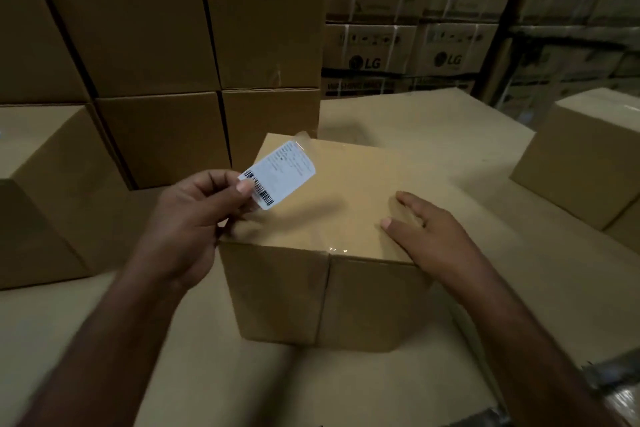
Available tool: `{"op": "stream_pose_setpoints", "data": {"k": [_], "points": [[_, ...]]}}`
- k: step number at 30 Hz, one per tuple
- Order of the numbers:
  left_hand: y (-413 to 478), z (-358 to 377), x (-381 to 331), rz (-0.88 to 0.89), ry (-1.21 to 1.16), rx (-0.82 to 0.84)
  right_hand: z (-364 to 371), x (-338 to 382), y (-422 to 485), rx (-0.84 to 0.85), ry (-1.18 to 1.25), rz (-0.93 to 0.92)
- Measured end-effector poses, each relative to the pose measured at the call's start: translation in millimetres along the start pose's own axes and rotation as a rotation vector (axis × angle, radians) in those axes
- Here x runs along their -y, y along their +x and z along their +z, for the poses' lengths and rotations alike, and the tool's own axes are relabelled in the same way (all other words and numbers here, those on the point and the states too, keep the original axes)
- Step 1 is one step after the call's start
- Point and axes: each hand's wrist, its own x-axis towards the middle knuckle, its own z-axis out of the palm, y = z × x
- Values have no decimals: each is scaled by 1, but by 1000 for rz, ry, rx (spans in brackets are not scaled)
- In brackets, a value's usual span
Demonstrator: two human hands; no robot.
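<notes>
The label point(282, 173) looks thin, light and floppy, probably sticky-backed, so the left hand point(194, 215) pinches only its barcode corner. The right hand point(433, 236) lies flat, steadying the stiff box point(277, 288).

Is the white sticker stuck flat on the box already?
No, the left hand pinches the white sticker by its barcode end, lifted above the box top, while the right hand rests flat on it.
</notes>
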Motion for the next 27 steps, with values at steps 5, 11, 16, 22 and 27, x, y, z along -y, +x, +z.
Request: {"op": "stream_pose_setpoints", "data": {"k": [5, 11, 16, 22, 27], "points": [[19, 50, 40, 75, -133, -70, -30, -24, -16, -190, 210, 38], [31, 91, 63, 31, -225, 55, -53, -65, -50, -222, 245, 70], [18, 95, 80, 34, -210, -35, -50, -93, -64, -291, 327, 127], [-6, 96, 90, 192, 21, 14, -34, -115, -61, -261, 323, 217], [20, 124, 69, 268, 52, 62, -56, -109, -49, -324, 145, 156]]}}
